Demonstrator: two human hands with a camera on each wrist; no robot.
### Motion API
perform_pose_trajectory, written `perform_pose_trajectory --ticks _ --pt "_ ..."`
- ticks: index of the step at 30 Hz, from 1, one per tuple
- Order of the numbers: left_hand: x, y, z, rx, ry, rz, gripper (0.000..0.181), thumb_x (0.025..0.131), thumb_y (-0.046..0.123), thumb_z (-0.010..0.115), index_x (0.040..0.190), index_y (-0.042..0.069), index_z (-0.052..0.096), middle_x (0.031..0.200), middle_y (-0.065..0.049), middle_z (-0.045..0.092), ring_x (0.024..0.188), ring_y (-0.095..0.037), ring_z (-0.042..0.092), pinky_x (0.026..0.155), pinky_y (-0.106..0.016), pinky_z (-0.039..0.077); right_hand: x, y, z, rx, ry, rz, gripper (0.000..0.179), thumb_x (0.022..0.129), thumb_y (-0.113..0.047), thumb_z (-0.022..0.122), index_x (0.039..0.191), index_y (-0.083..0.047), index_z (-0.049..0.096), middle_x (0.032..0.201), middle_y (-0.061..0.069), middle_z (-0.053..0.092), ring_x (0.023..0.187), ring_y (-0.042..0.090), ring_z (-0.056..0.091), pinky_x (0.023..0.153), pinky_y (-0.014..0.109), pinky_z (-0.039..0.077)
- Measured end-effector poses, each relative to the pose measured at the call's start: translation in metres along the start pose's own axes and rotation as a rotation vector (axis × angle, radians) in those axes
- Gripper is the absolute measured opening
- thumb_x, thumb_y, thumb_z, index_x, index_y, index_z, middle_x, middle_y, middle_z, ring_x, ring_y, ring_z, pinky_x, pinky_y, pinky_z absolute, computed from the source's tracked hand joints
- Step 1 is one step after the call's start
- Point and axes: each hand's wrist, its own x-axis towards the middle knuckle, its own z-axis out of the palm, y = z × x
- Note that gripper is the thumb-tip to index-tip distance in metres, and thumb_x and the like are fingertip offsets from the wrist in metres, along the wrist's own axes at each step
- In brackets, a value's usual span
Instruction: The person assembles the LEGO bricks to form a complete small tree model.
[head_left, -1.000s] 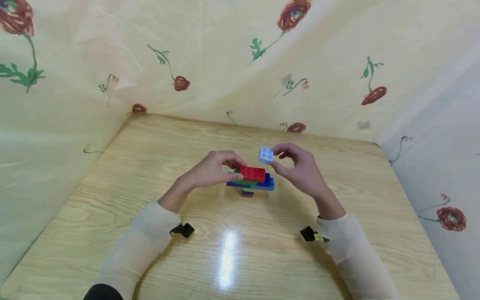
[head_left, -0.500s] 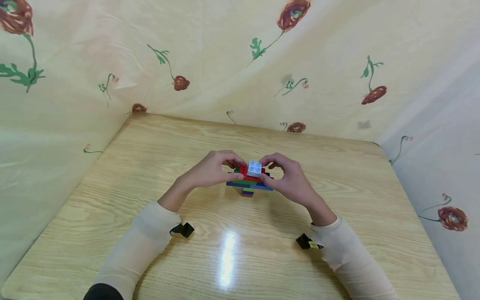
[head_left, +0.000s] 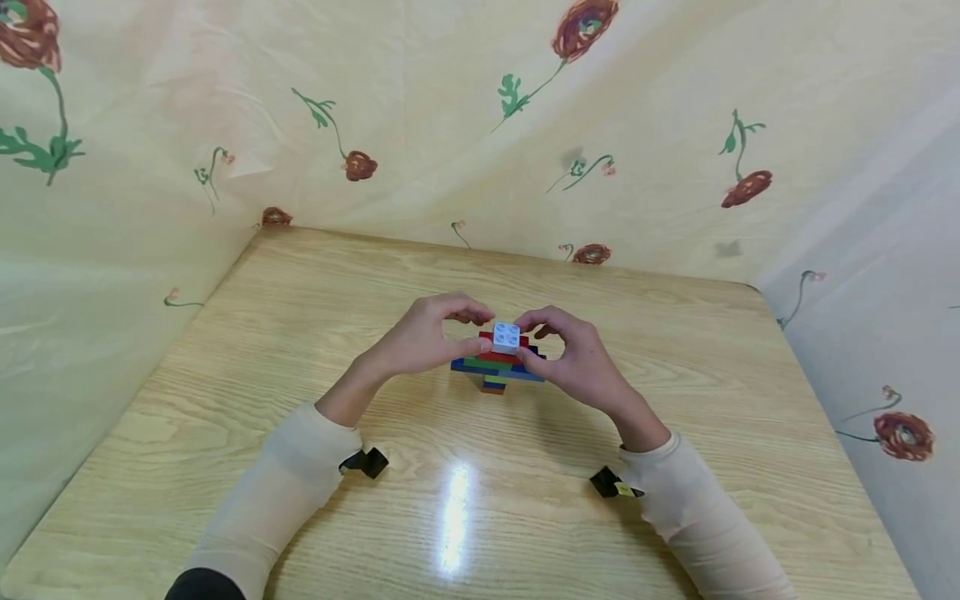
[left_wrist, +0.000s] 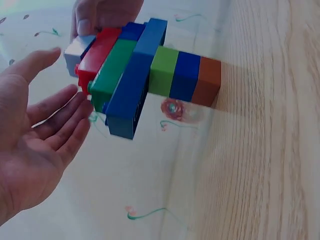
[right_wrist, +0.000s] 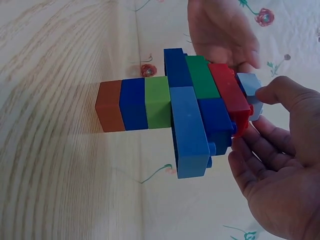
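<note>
A stack of toy building bricks stands upright mid-table. Its narrow stem has a brown brick [left_wrist: 206, 81] at the bottom, then a blue one and a lime green brick [left_wrist: 163, 71]. Wider layers of blue bricks [right_wrist: 189, 117], a green brick [left_wrist: 113, 70] and a red brick [right_wrist: 229, 90] spread above. On the red top sits a white brick [head_left: 506, 335], which my right hand [head_left: 576, 358] pinches between thumb and fingers. My left hand [head_left: 420, 340] is at the stack's left side, thumb and fingers spread apart, fingertips close to the red and green bricks.
The wooden table [head_left: 337, 517] carries a bright light reflection in front of the stack. Behind it and at both sides hangs a flowered cloth [head_left: 450, 108]. Dark wrist cameras [head_left: 365, 462] are strapped under both sleeves.
My right hand has brought the white brick leftward and down onto the red brick. My left fingers, earlier holding the red brick's end, have loosened and spread.
</note>
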Motion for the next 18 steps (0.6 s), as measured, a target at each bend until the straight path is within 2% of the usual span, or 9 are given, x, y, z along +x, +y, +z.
perform_pose_trajectory --ticks 3,6,10,18 --pt "0.0002 0.0043 0.0015 0.007 0.058 0.025 0.034 0.095 0.029 0.077 0.125 0.014 0.071 0.124 -0.004 0.073 0.115 -0.024 0.066 0.107 -0.045 0.051 0.0002 -0.0001 0.0004 -0.005 0.003 -0.002 0.032 0.089 -0.006 0.078 0.119 -0.009 0.068 0.115 0.005 0.072 0.105 0.02 0.063 0.095 0.029 0.052" --pt "0.0003 0.0069 0.0026 -0.006 0.084 0.047 0.029 0.095 0.026 0.077 0.121 0.014 0.073 0.121 -0.004 0.074 0.112 -0.026 0.067 0.105 -0.045 0.052 0.0004 -0.0005 0.0003 -0.013 0.006 -0.006 0.032 0.089 -0.006 0.078 0.119 -0.008 0.068 0.115 0.005 0.072 0.105 0.02 0.063 0.094 0.029 0.052" --pt "0.0005 0.0077 0.0034 -0.013 0.08 0.05 0.025 0.094 0.022 0.078 0.117 0.015 0.075 0.119 -0.005 0.074 0.111 -0.033 0.066 0.102 -0.045 0.052 0.0003 -0.0006 0.0004 -0.021 0.009 -0.009 0.032 0.089 -0.007 0.078 0.12 -0.009 0.068 0.116 0.005 0.072 0.105 0.02 0.064 0.095 0.029 0.052" --pt "0.0004 0.0053 0.0053 0.0 0.068 0.037 0.024 0.094 0.022 0.078 0.117 0.017 0.075 0.116 0.004 0.074 0.104 -0.015 0.065 0.101 -0.042 0.054 0.0005 -0.0007 0.0009 -0.023 0.011 -0.02 0.032 0.089 -0.007 0.079 0.119 -0.008 0.068 0.115 0.005 0.073 0.105 0.02 0.063 0.095 0.037 0.054"
